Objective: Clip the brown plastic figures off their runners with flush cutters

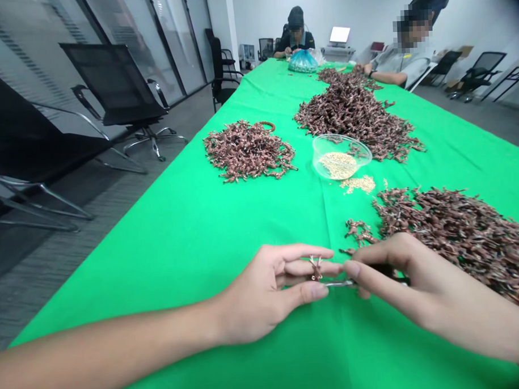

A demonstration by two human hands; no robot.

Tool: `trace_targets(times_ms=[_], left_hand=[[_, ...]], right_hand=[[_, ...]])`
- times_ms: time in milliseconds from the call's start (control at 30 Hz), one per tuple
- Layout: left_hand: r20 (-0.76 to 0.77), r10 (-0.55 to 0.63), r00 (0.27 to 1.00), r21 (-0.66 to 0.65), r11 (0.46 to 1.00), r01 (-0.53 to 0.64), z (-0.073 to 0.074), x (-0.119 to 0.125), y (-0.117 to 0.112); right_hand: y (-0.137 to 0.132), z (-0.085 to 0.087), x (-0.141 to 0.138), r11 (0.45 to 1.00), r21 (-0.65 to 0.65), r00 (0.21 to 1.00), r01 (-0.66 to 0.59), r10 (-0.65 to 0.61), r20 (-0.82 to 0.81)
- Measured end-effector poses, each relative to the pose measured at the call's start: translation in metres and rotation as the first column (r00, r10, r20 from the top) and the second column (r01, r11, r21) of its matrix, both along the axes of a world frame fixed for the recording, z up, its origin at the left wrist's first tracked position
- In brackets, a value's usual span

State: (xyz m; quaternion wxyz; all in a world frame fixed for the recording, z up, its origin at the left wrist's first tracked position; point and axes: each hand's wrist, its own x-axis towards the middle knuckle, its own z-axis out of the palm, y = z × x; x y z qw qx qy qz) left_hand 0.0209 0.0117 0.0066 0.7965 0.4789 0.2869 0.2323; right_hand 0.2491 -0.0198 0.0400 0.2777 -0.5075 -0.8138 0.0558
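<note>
My left hand pinches a small brown clip-like piece between fingers and thumb, just above the green tablecloth. My right hand meets it fingertip to fingertip and grips a thin dark metal tool, whose tip touches the piece. A heap of the same brown pieces lies right beside my right hand. A clear plastic bowl of pale small bits stands further ahead, with some bits spilled in front of it.
Two more brown heaps lie further up the table, one on the left and one in the middle. Two people sit at the far end, near a blue bag. Black chairs stand left of the table.
</note>
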Motion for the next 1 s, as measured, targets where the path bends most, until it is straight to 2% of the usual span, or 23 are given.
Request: trace_targets(times_ms=[67,133,233,300,400,533,733,900,1000], left_hand=[[0.018,0.007,1.0,-0.028,1.0,-0.006,0.0,0.0,0.001],[0.025,-0.004,1.0,-0.04,0.999,0.005,0.0,0.0,0.002],[0.02,-0.027,0.999,-0.056,0.998,0.028,0.001,-0.001,0.002],[0.005,-0.044,0.999,-0.06,0.997,0.044,0.002,-0.001,0.003],[-0.001,-0.066,0.998,-0.063,0.996,0.066,0.002,-0.001,0.003],[0.002,-0.067,0.998,-0.061,0.996,0.067,0.003,-0.001,0.003],[0.007,-0.081,0.997,-0.063,0.995,0.082,0.003,-0.001,0.003],[-0.013,-0.088,0.996,-0.045,0.995,0.088,0.004,-0.001,0.003],[-0.019,-0.097,0.995,-0.048,0.994,0.096,0.005,-0.001,0.003]], right_hand=[[0.001,-0.002,0.001,0.996,0.04,0.997,-0.079,0.079,-0.008],[0.0,-0.008,0.002,0.98,0.169,0.995,-0.102,0.101,0.011],[-0.002,-0.02,0.007,0.886,0.434,0.98,-0.166,0.098,0.176],[-0.004,-0.024,0.01,0.829,0.514,0.956,-0.22,0.08,0.281],[-0.008,-0.022,0.014,0.797,0.549,0.932,-0.254,0.05,0.359],[-0.013,-0.015,0.017,0.798,0.529,0.919,-0.288,0.074,0.388],[-0.017,-0.014,0.022,0.804,0.489,0.898,-0.339,0.122,0.422],[-0.016,-0.012,0.019,0.749,0.533,0.867,-0.394,0.109,0.487],[-0.015,-0.016,0.017,0.714,0.588,0.875,-0.38,0.072,0.479]])
